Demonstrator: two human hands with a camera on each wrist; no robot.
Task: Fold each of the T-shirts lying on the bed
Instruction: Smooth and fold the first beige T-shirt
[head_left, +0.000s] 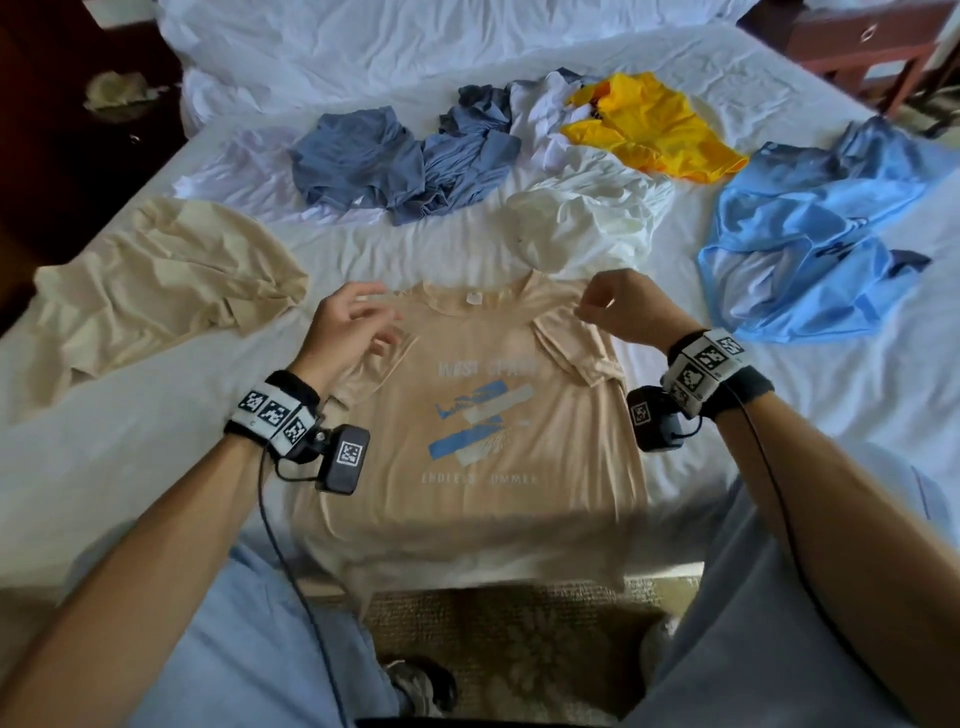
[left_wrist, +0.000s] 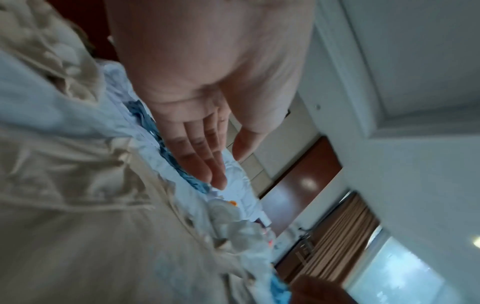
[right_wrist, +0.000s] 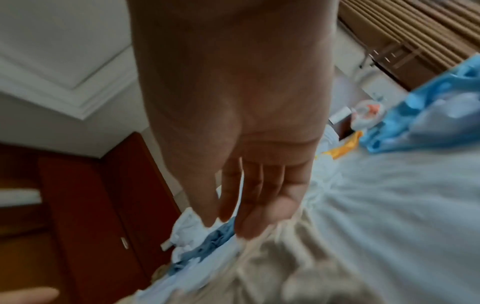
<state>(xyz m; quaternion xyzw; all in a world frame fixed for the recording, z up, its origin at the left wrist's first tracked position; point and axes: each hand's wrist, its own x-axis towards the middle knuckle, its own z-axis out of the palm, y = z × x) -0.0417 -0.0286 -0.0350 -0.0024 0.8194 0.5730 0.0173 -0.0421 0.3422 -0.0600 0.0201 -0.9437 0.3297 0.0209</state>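
A tan T-shirt (head_left: 483, 499) with a blue print lies face up at the near edge of the bed (head_left: 130, 441), its hem hanging over the edge. Its right sleeve (head_left: 576, 353) is folded inward. My left hand (head_left: 382, 317) hovers over the shirt's left shoulder with fingers spread and nothing in it; the left wrist view shows the left hand (left_wrist: 228, 170) with straight fingers above the tan shirt (left_wrist: 91, 257). My right hand (head_left: 587, 306) is at the right shoulder, fingers bent down. In the blurred right wrist view the right hand (right_wrist: 223, 224) has its fingertips near the tan shirt (right_wrist: 285, 267), gripping nothing.
Crumpled shirts lie further up the bed: a beige one (head_left: 156, 280) at left, grey-blue ones (head_left: 363, 156), a cream one (head_left: 582, 223), a white one (head_left: 540, 119), a yellow one (head_left: 654, 124) and a light blue one (head_left: 810, 223) at right. A wooden nightstand (head_left: 857, 36) stands far right.
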